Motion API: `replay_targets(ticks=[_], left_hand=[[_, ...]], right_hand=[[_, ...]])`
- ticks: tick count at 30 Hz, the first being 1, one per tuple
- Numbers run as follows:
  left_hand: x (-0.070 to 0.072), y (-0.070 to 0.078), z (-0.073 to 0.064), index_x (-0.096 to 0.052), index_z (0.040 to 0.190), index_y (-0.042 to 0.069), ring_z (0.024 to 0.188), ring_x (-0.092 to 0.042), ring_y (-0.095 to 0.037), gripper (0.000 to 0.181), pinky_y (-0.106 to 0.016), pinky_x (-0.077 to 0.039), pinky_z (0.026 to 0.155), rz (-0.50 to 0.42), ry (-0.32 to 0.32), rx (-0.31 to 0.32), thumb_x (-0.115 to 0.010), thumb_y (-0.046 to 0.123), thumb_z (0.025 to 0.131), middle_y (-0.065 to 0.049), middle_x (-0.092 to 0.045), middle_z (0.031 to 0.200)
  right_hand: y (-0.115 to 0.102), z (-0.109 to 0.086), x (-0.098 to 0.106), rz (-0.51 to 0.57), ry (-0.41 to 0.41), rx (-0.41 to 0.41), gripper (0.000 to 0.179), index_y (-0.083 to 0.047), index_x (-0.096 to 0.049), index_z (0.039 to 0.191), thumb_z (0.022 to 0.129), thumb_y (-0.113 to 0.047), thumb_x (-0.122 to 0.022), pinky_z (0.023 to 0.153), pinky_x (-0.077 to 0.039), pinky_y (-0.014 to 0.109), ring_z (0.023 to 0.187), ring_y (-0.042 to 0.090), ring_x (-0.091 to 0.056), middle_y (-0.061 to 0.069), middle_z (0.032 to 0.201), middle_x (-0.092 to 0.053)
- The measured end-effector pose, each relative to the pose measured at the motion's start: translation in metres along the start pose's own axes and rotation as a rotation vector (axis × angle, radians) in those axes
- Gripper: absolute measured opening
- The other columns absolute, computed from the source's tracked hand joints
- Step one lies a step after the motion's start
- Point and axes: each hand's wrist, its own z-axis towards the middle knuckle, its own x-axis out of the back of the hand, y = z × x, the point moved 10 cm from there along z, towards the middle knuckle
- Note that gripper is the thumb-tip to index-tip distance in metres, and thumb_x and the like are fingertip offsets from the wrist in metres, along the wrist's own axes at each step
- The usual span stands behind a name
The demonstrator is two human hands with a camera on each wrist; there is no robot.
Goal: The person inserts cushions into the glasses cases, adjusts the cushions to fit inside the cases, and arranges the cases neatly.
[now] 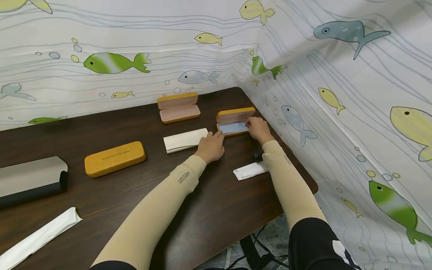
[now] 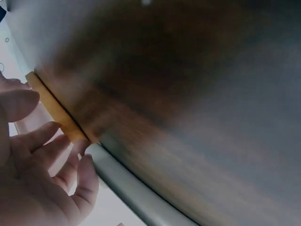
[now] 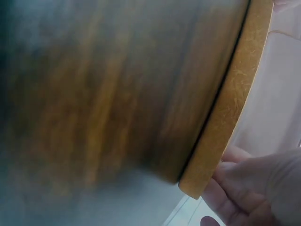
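Note:
A yellow glasses case (image 1: 234, 111) stands with its lid up near the table's right edge. Light blue cloth (image 1: 233, 128) lies in its lower half. My left hand (image 1: 210, 147) is at the case's front left corner, fingers loosely bent and touching the rim, as the left wrist view also shows. Beside that hand lies a folded off-white sheet (image 1: 183, 140). My right hand (image 1: 259, 129) is at the case's right end, its bent fingers over the edge by the cloth. In the right wrist view its fingertips are partly hidden, so whether they pinch the cloth is unclear.
Another yellow case (image 1: 179, 113) stands open behind, and a closed one (image 1: 114, 159) lies to the left. A dark-edged grey case (image 1: 33, 176) and a white folded strip (image 1: 40, 236) are at far left. Under the right forearm are a white packet (image 1: 249, 171) and a small black object (image 1: 257, 156).

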Motion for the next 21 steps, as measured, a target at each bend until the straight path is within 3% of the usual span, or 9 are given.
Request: replay_targets(ticks=[5, 9, 13, 17, 21], left_hand=[[0.008, -0.001, 0.000, -0.045, 0.152, 0.011, 0.136, -0.042, -0.033, 0.052, -0.051, -0.049, 0.093, -0.027, 0.011, 0.003, -0.054, 0.027, 0.104, -0.006, -0.039, 0.160], [0.030, -0.006, 0.005, -0.054, 0.143, 0.007, 0.127, -0.051, -0.033, 0.042, -0.051, -0.052, 0.091, -0.101, 0.131, 0.008, -0.051, 0.021, 0.103, -0.011, -0.052, 0.147], [0.055, -0.015, 0.011, -0.048, 0.146, 0.004, 0.123, -0.056, -0.035, 0.044, -0.050, -0.056, 0.086, -0.164, 0.242, 0.043, -0.049, 0.016, 0.103, -0.016, -0.053, 0.141], [0.062, -0.020, 0.020, -0.031, 0.157, 0.005, 0.132, -0.050, -0.039, 0.055, -0.053, -0.053, 0.093, -0.221, 0.203, 0.077, -0.046, 0.015, 0.105, -0.019, -0.043, 0.153], [0.056, -0.019, 0.029, -0.023, 0.160, 0.005, 0.138, -0.046, -0.039, 0.060, -0.053, -0.045, 0.106, -0.280, 0.116, 0.089, -0.042, 0.016, 0.105, -0.019, -0.038, 0.157]], right_hand=[[-0.003, -0.005, 0.007, 0.000, 0.014, 0.030, 0.026, 0.000, -0.071, 0.117, 0.104, -0.005, -0.050, 0.100, -0.046, 0.051, 0.112, 0.036, -0.063, 0.016, 0.119, -0.070], [0.005, -0.007, 0.031, 0.118, 0.135, -0.001, 0.026, 0.004, -0.067, 0.119, 0.103, -0.001, -0.047, 0.099, -0.048, 0.048, 0.113, 0.037, -0.061, 0.020, 0.119, -0.066], [0.004, -0.001, 0.052, 0.177, 0.212, 0.023, 0.036, 0.004, -0.056, 0.137, 0.102, 0.001, -0.049, 0.108, -0.042, 0.048, 0.128, 0.039, -0.052, 0.024, 0.137, -0.054], [-0.003, 0.010, 0.049, 0.174, 0.112, 0.049, 0.050, -0.002, -0.041, 0.153, 0.105, -0.003, -0.051, 0.114, -0.036, 0.047, 0.140, 0.038, -0.042, 0.021, 0.152, -0.042], [-0.003, 0.013, 0.040, 0.197, 0.023, 0.037, 0.047, -0.002, -0.042, 0.153, 0.107, -0.007, -0.050, 0.117, -0.033, 0.045, 0.142, 0.035, -0.041, 0.020, 0.152, -0.045]])
